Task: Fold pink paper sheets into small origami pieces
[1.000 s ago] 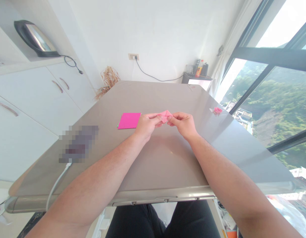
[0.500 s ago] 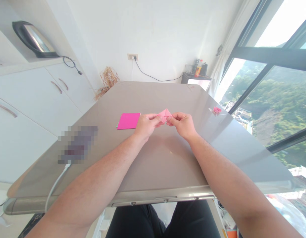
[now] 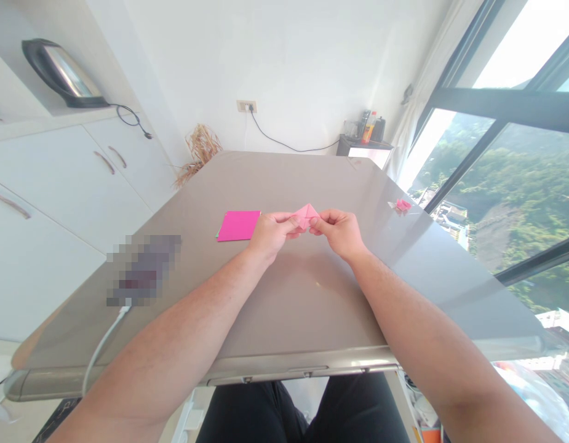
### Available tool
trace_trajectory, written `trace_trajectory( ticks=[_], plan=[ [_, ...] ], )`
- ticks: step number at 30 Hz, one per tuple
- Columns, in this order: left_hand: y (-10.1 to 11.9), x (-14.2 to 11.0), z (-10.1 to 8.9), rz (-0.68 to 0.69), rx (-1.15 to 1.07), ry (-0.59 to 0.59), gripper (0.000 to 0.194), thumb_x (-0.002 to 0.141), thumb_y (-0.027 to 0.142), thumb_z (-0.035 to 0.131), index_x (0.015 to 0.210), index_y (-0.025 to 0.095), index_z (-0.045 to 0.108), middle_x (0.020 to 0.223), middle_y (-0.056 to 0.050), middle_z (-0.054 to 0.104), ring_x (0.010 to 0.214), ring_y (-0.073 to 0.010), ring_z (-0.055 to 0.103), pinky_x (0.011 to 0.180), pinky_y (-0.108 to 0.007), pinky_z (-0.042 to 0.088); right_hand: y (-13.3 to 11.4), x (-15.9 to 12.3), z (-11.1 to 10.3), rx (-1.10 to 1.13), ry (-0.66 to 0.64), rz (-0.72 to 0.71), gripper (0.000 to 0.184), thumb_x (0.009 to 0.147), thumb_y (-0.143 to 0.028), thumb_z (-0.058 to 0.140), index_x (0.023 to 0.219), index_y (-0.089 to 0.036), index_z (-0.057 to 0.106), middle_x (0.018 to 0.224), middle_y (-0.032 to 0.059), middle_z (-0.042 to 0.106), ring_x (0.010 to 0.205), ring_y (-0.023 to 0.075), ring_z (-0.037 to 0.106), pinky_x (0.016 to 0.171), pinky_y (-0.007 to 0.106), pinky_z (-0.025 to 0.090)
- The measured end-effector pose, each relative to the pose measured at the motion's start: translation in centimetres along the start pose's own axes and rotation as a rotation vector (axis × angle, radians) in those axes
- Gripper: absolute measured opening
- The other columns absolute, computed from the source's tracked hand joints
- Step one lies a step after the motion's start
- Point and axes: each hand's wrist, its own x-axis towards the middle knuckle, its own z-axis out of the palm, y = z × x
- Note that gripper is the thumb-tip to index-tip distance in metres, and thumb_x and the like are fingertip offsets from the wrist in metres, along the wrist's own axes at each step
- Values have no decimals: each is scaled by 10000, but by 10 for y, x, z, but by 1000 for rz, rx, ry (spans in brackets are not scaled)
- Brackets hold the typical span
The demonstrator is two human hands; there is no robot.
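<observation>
A small folded piece of pink origami paper (image 3: 308,211) with a pointed top and crease lines is held up above the table between both hands. My left hand (image 3: 274,232) is closed, pinching the paper's left side between thumb and fingers. On the other side, my right hand (image 3: 340,230) pinches the right corner, its thumb on the near face. The fingers cover the paper's lower edges. Just left of my left hand lies a stack of square paper (image 3: 238,226), bright magenta on top with a bit of green showing at its edge.
A pink folded paper piece (image 3: 403,205) lies at the table's right side by the window. On the left, a blurred-out device (image 3: 148,271) has a white cable (image 3: 102,344) running over the table's front edge (image 3: 307,363). Behind the table stands a low cabinet with bottles (image 3: 368,127).
Almost nothing differs. Both hands keep their pinch on the pink paper, and its tip sits very slightly lower.
</observation>
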Motion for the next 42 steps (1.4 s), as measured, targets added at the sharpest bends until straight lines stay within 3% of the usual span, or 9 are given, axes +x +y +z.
trace_trajectory(
  ticks=[15,22,32,42],
  plan=[
    [2,3,-5,-10,17,-50,288,719,433,788,855,179,790,972,-113,764,964,-259,693,912,-428,529,0,0,-1,13,-10,-10,258,758,-452,757,740,-201,700,719,30,733,717,178,665,713,321,505],
    [-1,5,-7,37,-29,-78,258,723,428,789,808,184,780,921,-96,755,918,-229,687,909,-414,528,0,-1,-2,45,-29,-41,315,757,-508,754,742,-202,682,714,41,734,715,185,678,698,321,508],
    [-1,1,1,108,-12,-40,267,752,436,753,768,170,747,846,-73,739,839,-202,681,863,-389,540,-3,-4,-1,70,-2,-41,284,782,-470,740,735,-197,680,682,34,716,673,169,662,676,312,494],
    [-5,1,3,154,70,27,242,670,388,805,714,167,717,751,-45,714,747,-181,640,757,-343,504,-5,-5,2,40,-22,-47,297,767,-480,743,709,-199,666,668,33,713,646,164,642,622,300,471]
  ],
)
